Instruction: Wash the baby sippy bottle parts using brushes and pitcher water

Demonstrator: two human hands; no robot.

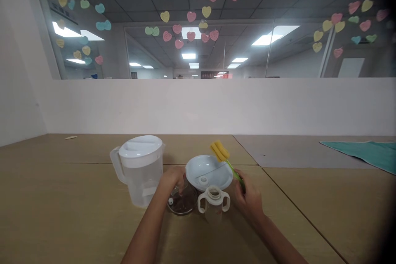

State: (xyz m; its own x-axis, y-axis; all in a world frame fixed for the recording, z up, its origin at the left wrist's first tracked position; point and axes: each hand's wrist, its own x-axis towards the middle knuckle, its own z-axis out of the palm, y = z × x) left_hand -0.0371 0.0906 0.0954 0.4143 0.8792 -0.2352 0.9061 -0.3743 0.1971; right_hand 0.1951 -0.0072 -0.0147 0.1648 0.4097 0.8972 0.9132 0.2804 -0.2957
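My left hand (171, 181) is closed over the rim of a clear round container (182, 203) on the tan table (77, 214). My right hand (247, 198) grips the green handle of a bottle brush (222, 153) whose yellow sponge head points up and away. Between my hands lies a pale round lid (208, 171), tilted against the container. In front of it stands a small clear cup with two white handles (213, 203).
A translucent white pitcher with a lid (140, 169) stands to the left of my left hand. A teal cloth (368, 152) lies at the far right of the table. A white partition wall (216, 105) runs behind the table.
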